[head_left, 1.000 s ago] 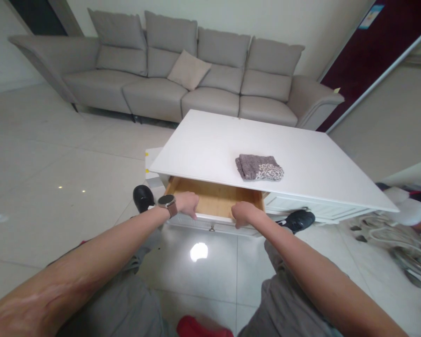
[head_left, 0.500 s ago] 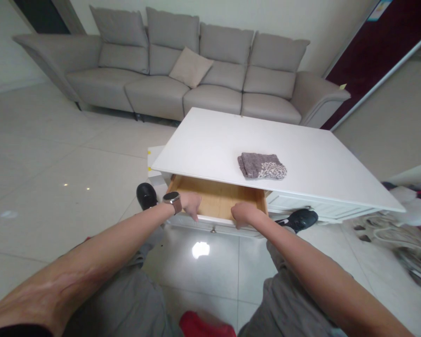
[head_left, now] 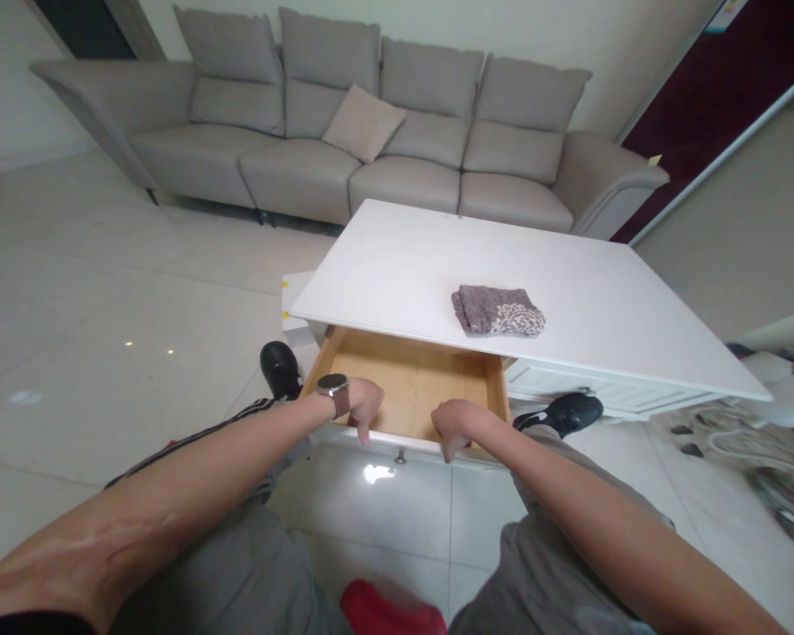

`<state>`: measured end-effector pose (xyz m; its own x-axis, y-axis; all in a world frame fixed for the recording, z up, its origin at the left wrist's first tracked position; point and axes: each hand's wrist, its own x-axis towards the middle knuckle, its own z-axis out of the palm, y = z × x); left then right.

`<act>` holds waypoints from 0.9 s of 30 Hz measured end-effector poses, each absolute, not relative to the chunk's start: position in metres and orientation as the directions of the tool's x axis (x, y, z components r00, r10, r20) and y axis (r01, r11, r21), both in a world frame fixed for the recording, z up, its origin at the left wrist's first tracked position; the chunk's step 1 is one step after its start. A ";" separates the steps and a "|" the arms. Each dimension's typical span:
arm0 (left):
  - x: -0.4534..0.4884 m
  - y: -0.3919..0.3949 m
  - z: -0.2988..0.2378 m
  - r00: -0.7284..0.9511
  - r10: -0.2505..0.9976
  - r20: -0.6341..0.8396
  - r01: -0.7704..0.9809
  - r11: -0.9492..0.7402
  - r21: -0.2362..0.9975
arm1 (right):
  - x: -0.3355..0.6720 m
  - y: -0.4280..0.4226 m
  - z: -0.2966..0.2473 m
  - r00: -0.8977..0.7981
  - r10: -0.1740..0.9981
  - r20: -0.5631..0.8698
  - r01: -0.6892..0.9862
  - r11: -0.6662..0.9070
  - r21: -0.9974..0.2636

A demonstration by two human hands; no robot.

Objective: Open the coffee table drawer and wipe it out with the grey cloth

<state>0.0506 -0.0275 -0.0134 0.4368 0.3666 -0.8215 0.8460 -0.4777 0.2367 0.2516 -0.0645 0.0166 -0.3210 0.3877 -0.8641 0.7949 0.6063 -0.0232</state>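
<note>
Drawer (head_left: 407, 375) stands open at lower centre of frame, below near edge of white tabletop (head_left: 588, 309). Left hand (head_left: 366, 407) and right hand (head_left: 453, 425) hooked over its front panel (head_left: 403, 443), both curled closed on it — exact finger grip hidden. Uneven pull could jam drawer askew; pulling too far could tip its front down. Push inward with fingers over panel — likely pinch under tabletop edge.

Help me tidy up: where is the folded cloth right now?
In the head view, the cloth lies right of the picture's centre, on the table near its front edge, beyond the open drawer and right hand.
</note>
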 end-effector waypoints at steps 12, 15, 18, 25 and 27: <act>0.050 -0.062 -0.004 0.488 0.383 -0.785 0.801 -0.553 0.228 | 0.250 -0.083 -0.003 -0.297 0.248 -0.922 0.809 0.578 -0.106; 0.052 -0.067 0.011 0.478 0.426 -0.768 0.804 -0.564 0.187 | 0.251 -0.079 -0.004 -0.277 0.207 -0.938 0.827 0.548 -0.124; 0.057 -0.071 0.022 0.449 0.450 -0.772 0.803 -0.583 0.127 | 0.249 -0.077 -0.005 -0.265 0.185 -0.946 0.825 0.552 -0.123; 0.065 -0.084 0.023 0.485 0.493 -0.723 0.743 -0.668 0.043 | 0.238 -0.079 -0.007 -0.280 0.177 -0.944 0.766 0.634 -0.108; 0.066 -0.087 0.019 0.500 0.503 -0.705 0.732 -0.681 0.033 | 0.239 -0.079 -0.010 -0.292 0.177 -0.940 0.762 0.637 -0.117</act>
<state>0.0664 -0.0868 0.0191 0.4997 0.5029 -0.7052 0.7320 -0.6805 0.0333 0.2390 -0.0795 -0.0101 -0.2922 0.1767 -0.9399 0.7622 0.6367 -0.1172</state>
